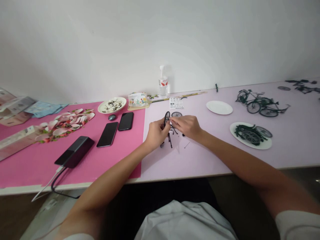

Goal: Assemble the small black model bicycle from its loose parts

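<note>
A small dark model bicycle frame [169, 133] with one wheel fitted is held above the lilac table [200, 160] at the centre. My left hand [156, 133] grips it from the left with closed fingers. From the right, my right hand [187, 126] pinches a part of the same model near its top. A loose wheel [176, 114] lies just behind the hands. A thin pin [187, 145] rests on the table below my right hand.
Two phones [107, 134] and a black power bank [75, 151] lie on the pink mat. Beyond stand a bowl of bits [112, 105], an instruction sheet [176, 103] and a bottle [163, 83]. Right: empty plate [219, 107], plate of parts [250, 135], finished green bicycles [260, 103].
</note>
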A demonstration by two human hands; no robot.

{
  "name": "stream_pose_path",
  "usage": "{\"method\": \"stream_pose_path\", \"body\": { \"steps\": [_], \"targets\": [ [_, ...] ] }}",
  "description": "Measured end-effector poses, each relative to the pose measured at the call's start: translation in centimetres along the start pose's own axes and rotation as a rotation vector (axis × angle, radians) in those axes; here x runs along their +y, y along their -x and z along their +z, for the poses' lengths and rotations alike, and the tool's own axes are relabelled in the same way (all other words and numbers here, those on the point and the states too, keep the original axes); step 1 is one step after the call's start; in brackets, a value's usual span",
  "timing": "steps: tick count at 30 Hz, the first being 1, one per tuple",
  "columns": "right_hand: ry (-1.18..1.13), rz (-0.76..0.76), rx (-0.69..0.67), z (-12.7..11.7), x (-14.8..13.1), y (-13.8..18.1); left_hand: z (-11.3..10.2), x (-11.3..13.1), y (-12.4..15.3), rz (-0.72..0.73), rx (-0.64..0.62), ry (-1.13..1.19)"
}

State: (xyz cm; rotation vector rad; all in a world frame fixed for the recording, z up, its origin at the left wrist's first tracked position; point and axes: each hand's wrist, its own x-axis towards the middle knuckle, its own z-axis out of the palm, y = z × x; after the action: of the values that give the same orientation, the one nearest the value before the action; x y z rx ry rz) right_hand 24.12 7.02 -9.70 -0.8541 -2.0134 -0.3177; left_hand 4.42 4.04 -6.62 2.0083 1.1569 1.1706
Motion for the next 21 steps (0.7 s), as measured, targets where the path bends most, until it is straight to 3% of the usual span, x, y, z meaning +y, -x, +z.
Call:
{"method": "stream_pose_path", "body": {
  "steps": [8,21],
  "targets": [
    [0.025,0.005,0.019,0.5,-0.2,0.1,0.1,-0.5,-0.4,-0.135,-0.072,0.1],
    [-0.078,0.146,0.015,0.9,-1.0,0.5,-0.1,0.2,0.1,-0.046,-0.047,-0.008]
  ]
}}
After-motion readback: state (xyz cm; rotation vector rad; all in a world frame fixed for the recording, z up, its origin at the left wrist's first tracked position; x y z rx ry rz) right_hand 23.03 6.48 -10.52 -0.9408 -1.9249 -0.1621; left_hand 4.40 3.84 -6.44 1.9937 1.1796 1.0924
